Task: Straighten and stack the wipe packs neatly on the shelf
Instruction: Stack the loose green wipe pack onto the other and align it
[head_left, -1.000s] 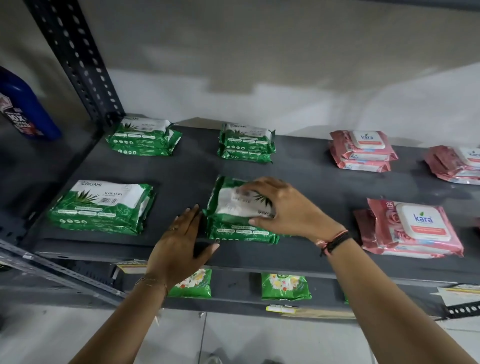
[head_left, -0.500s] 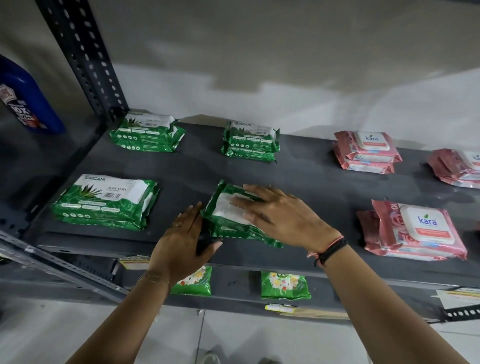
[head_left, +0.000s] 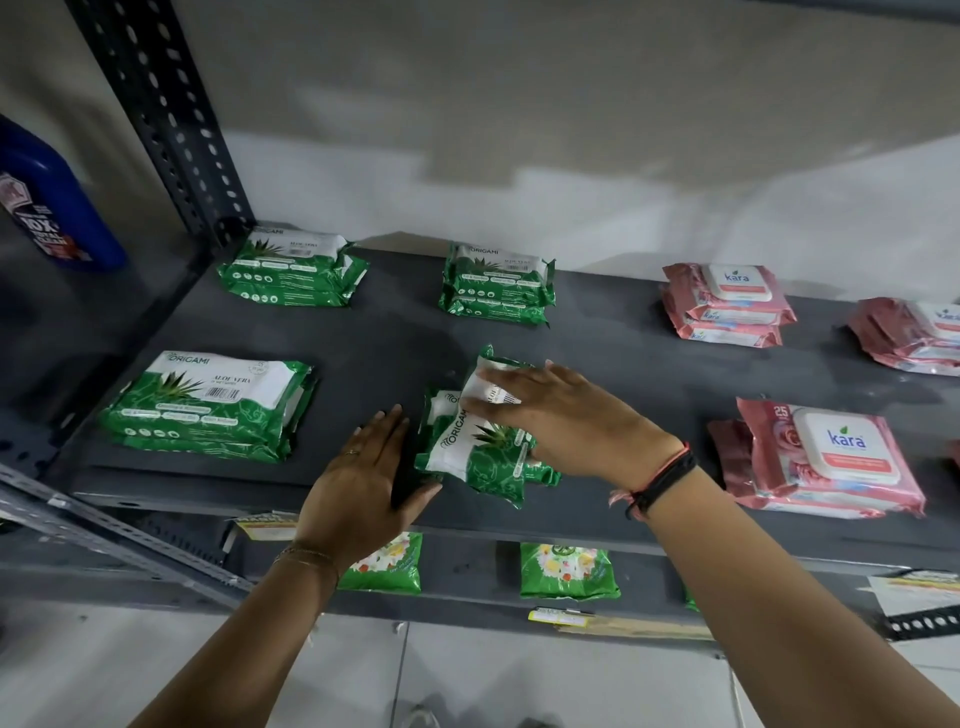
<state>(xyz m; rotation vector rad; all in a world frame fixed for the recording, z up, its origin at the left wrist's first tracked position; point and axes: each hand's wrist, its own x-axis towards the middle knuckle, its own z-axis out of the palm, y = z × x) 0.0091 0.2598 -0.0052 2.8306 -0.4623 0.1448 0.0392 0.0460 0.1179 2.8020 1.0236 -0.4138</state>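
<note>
Head view, far left: a blue bottle stands on the neighbouring shelf section, past the perforated upright post.
Shelf: a dark grey shelf carries every stack; nothing on it sits in a bin or box.
Back-left stack: green Origami wipe packs, piled flat, long axis running left to right.
Front-left stack: green Origami aloe vera packs, piled flat, long axis left to right, edges roughly in line.
Left hand: the left hand lies flat on the shelf with fingers together and straight, its thumb side just beside the left edge of the middle stack; I cannot tell whether it touches the packs.
Middle front stack: the top green pack sits askew on the packs below, its long axis turned diagonally, near end toward the shelf's front edge, far end lifted toward the back right.
Right hand: the right hand rests palm down on that top pack, fingers spread across its white label, pressing rather than pinching.
Back-middle stack: green Origami packs, squared up, long axis left to right.
Back-right stack: pink Kara packs, lids up.
Front-right stack: pink Kara packs, top one shifted right of the one below.
Far right: more pink packs, cut off by the frame.
Lower shelf: small green flower-print packets stand under the front edge.
</note>
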